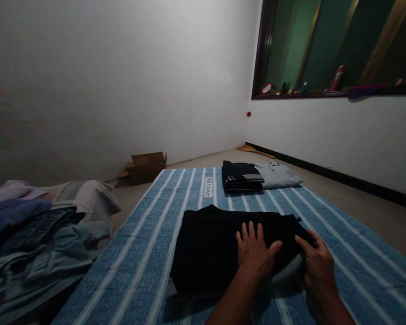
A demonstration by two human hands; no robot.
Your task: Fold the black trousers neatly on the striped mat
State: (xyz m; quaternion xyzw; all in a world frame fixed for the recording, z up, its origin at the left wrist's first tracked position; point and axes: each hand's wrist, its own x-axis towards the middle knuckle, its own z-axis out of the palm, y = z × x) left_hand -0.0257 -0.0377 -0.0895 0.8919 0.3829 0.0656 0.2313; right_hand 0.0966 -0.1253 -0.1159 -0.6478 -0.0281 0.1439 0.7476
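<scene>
i'm watching both hands working on a black, partly folded cloth garment [216,246] that is lying in the middle of a blue mat with white stripes [145,253]. the left hand [255,253] is lying flat on the right half of the garment, palm down, fingers spread wide and thumb stretched out to the right, gripping nothing. the right hand [316,264] is sitting at the garment's right edge, its fingers curling over the dark fabric there; i'm reading it as pinching that edge, though the dim light is making the grip hard to confirm. a paler grey layer is showing just under the black cloth between the two hands.

farther up the mat, well apart from the hands, a folded black garment with grey bands [241,177] is lying just beside a folded light grey shirt with a collar [279,175]. off the mat's left side a loose heap of blue and pale clothes [37,230] is piling up. an open brown cardboard box [146,166] is standing by the white wall [122,81], and small bottles are lining the dark window ledge [325,94].
</scene>
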